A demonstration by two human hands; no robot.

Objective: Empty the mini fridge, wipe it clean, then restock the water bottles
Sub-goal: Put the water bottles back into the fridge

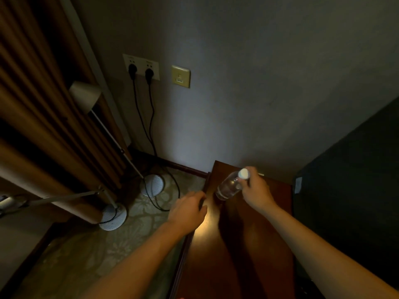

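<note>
Clear ribbed plastic water bottle, white-capped, tilts in the right hand's curled fingers over glossy dark-red wood cabinet top; left hand loosely curled, holding nothing.

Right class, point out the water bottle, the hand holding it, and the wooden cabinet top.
water bottle (229, 187), head view, on its clear body.
right hand (257, 189), head view, on the back of the hand.
wooden cabinet top (235, 244), head view, on its bare surface.

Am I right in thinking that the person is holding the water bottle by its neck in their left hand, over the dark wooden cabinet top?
Not quite: the head view shows the right hand gripping the water bottle by its neck. The left hand holds nothing at the cabinet's edge. The bottle is indeed over the dark wooden cabinet top.
</note>
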